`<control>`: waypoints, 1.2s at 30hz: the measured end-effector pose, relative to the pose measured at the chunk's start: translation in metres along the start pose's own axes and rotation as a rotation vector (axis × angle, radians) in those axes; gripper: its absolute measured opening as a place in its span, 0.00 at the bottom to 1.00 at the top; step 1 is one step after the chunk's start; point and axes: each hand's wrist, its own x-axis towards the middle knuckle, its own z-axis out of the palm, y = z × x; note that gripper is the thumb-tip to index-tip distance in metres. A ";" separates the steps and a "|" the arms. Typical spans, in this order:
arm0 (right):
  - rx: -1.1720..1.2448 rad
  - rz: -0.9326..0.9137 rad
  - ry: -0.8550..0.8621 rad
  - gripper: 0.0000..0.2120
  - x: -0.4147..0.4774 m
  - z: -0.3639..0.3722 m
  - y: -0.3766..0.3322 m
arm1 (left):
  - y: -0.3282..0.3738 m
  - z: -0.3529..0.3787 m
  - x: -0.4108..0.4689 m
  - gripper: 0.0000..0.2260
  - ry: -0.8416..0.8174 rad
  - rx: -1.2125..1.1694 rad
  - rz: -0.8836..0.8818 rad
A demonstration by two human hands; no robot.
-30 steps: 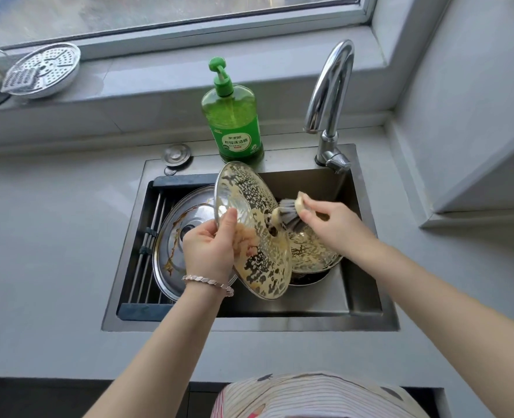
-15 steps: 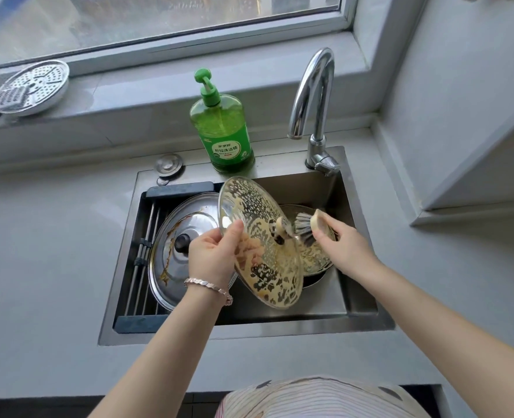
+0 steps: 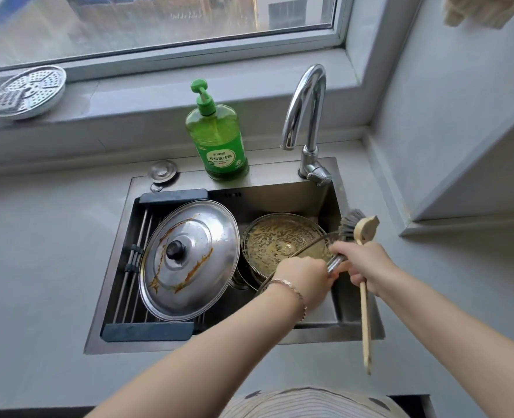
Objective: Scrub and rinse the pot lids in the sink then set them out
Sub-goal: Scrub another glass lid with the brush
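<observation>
- Left hand (image 3: 302, 279) curled round the near rim of the glass lid (image 3: 319, 248), held low in the right half of the sink (image 3: 325, 334).
- Right hand (image 3: 362, 263) gripped the brush (image 3: 359, 226), bristles at the far end, over the sink's right edge.
- Under the glass lid lay a dirty lid (image 3: 273, 242).
- At left, a streaked steel lid (image 3: 189, 257) rested on the rack (image 3: 147, 331).
- A soap bottle (image 3: 216, 140) stood on the far rim.

Daylight comes through a wide window (image 3: 159, 25) above a grey sill (image 3: 159, 95). A pale grey bench (image 3: 38, 251) runs beneath it, meeting a plain grey wall (image 3: 461, 101) on the right.
</observation>
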 end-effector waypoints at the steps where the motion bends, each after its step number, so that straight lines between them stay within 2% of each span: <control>1: 0.017 0.008 0.034 0.09 0.004 0.000 0.005 | 0.002 0.002 0.002 0.19 -0.010 0.049 0.027; 2: 0.030 0.009 0.064 0.09 0.007 0.000 0.009 | 0.001 0.006 0.002 0.19 -0.013 0.061 0.047; 4: 0.050 -0.005 0.096 0.09 0.012 -0.002 0.017 | -0.008 0.016 0.001 0.20 -0.001 -0.073 0.075; 7: 0.058 -0.063 0.083 0.05 0.011 -0.005 0.022 | -0.035 0.030 -0.004 0.30 0.143 -0.500 -0.019; 9: 0.047 -0.140 0.065 0.07 0.011 -0.009 0.019 | -0.059 0.037 -0.005 0.37 0.244 -0.798 -0.279; 11: 0.079 -0.204 0.033 0.07 0.007 -0.013 0.012 | -0.079 0.035 -0.010 0.44 0.230 -1.201 -0.672; 12: 0.116 -0.219 0.007 0.07 0.005 -0.015 0.008 | -0.087 0.033 -0.013 0.44 0.181 -1.458 -0.828; 13: 0.155 -0.216 -0.010 0.08 0.003 -0.017 0.005 | -0.092 0.029 -0.018 0.39 0.099 -1.716 -0.901; 15: 0.216 -0.188 -0.043 0.13 -0.001 -0.019 0.000 | -0.098 0.021 -0.030 0.25 -0.092 -2.057 -0.831; 17: 0.253 -0.156 -0.088 0.13 -0.007 -0.018 -0.001 | -0.097 0.017 -0.040 0.19 -0.153 -2.229 -0.657; 18: 0.252 -0.139 -0.114 0.10 -0.009 -0.017 0.000 | -0.098 0.020 -0.042 0.19 -0.148 -2.275 -0.590; 21: 0.179 -0.097 -0.154 0.06 -0.008 -0.016 0.005 | -0.095 0.023 -0.050 0.28 -0.098 -2.295 -0.455; 23: -0.083 -0.179 -0.053 0.06 -0.001 -0.020 0.011 | -0.090 0.022 -0.056 0.28 -0.083 -2.234 -0.390; 25: -0.509 -0.322 0.123 0.24 0.005 -0.025 0.018 | -0.085 0.019 -0.062 0.26 -0.057 -2.149 -0.364; 26: -0.626 -0.386 0.161 0.29 0.004 -0.026 0.018 | -0.083 0.017 -0.065 0.27 -0.040 -2.113 -0.359; 29: -0.736 -0.616 0.056 0.25 -0.013 -0.016 0.014 | -0.082 0.013 -0.071 0.30 -0.020 -2.025 -0.312; 32: -0.893 -0.921 -0.220 0.21 -0.036 0.010 0.029 | -0.081 0.013 -0.071 0.34 0.013 -1.927 -0.275; 34: -0.818 -0.937 -0.341 0.19 -0.040 0.017 0.029 | -0.080 0.013 -0.073 0.36 0.032 -1.854 -0.232; 36: -0.757 -0.837 -0.196 0.18 -0.022 0.012 0.017 | -0.081 0.013 -0.077 0.38 -0.002 -1.864 -0.219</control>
